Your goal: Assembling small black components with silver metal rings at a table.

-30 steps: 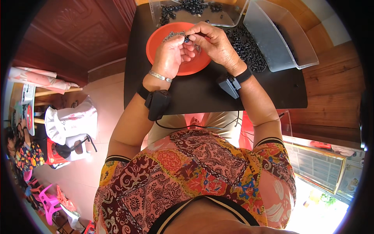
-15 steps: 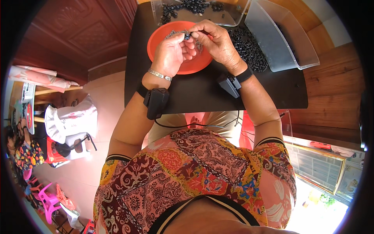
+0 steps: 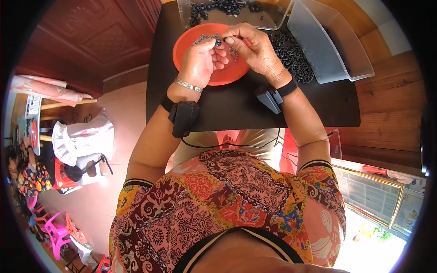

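Note:
Over a red bowl [image 3: 182, 45] on the black table, my left hand [image 3: 200, 59] pinches a small round black part [image 3: 218, 42] between thumb and forefinger. Close beside it, my right hand [image 3: 252, 48] has its thumb and forefinger pressed together on a tiny dark piece [image 3: 226, 40], too small to name. A slight gap shows between the two hands' fingertips. Inside the bowl lie many small grey metal-looking pieces [image 3: 209, 38], partly hidden behind my hands.
A pile of small black parts [image 3: 293, 57] lies right of the bowl. Beyond it a clear plastic bin [image 3: 318, 50] stands tilted. At the far edge, a clear tray [image 3: 277, 20] holds black parts. Another person [image 3: 32, 175] sits far left, near a white sack [image 3: 84, 139].
My right fingertips have moved slightly away from the black part in my left hand. Both hands otherwise keep nearly the same place over the bowl.

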The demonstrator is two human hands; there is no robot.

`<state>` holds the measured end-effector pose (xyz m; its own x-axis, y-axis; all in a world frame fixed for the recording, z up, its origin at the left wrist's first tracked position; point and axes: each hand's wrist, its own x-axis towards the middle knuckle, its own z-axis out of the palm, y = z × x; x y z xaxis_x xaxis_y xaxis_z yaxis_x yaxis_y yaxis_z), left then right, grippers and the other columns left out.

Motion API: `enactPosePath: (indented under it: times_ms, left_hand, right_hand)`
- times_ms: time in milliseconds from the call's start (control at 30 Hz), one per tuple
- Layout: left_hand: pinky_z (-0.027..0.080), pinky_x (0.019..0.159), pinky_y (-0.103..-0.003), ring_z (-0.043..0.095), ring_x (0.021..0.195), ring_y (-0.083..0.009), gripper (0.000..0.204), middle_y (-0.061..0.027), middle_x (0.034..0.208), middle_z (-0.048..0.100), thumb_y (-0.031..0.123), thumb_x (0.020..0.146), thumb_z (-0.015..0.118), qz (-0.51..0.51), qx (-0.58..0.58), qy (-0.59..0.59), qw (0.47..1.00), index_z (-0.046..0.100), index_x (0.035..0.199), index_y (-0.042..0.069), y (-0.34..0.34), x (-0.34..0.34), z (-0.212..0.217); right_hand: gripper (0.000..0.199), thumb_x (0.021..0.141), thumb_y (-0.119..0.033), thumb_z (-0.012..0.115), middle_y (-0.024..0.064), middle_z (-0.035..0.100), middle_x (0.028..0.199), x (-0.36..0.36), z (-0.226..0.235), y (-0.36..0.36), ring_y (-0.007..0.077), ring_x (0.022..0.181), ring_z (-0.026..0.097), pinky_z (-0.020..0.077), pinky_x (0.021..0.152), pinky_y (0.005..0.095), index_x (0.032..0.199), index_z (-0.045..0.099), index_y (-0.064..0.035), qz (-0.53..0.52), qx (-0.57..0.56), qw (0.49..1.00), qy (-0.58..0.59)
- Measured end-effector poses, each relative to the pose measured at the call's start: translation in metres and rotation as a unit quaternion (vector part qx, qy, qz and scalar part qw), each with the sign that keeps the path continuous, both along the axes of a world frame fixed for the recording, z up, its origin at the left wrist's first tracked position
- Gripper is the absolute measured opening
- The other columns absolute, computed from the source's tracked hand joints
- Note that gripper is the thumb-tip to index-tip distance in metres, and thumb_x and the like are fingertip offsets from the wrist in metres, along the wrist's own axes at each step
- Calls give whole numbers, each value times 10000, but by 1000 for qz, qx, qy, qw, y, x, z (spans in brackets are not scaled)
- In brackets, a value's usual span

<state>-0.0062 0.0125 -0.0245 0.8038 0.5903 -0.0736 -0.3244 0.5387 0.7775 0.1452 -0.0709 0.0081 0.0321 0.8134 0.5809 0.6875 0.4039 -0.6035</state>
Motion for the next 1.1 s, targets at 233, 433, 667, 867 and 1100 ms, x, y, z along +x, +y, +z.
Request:
enactPosePath:
  times_ms: [233,433,667,867,1100]
  left_hand:
    - [451,599,-272,577,682,-148,202,-40,775,605,206,909,456,21,-26,3,999,588,885,56,5,2,-8]
    - [444,604,-284,575,675,-163,216,-43,774,604,219,915,454,20,-28,11,999,590,873,57,4,-1,-1]
    - [432,610,-284,575,667,-179,244,-53,772,602,253,911,462,-13,-18,2,1000,588,843,55,-1,-2,2]
    - [436,615,-289,577,671,-188,260,-68,762,600,254,909,461,-23,-22,-9,999,587,847,35,-1,-1,0]
    - [438,616,-294,578,678,-197,267,-83,759,601,246,908,454,-23,-31,-12,999,587,863,19,-2,-1,1]
  right_hand:
    - [144,854,-27,607,70,635,918,-8,6,-1,203,813,612,496,747,291,993,631,-56,48,32,997,-53]
    - [120,879,-42,593,55,639,934,-4,0,-1,145,857,604,489,774,269,992,631,-40,0,-19,1000,16]
    - [125,893,-50,581,41,628,944,0,0,2,122,867,587,479,799,253,1004,632,-25,-6,-10,998,69]
    - [123,875,-72,601,55,626,883,-3,-4,3,150,817,599,489,747,268,987,639,-36,18,-14,997,74]
    - [138,821,-88,652,77,630,818,-6,-6,6,237,757,616,500,704,310,955,648,-55,8,41,999,18]
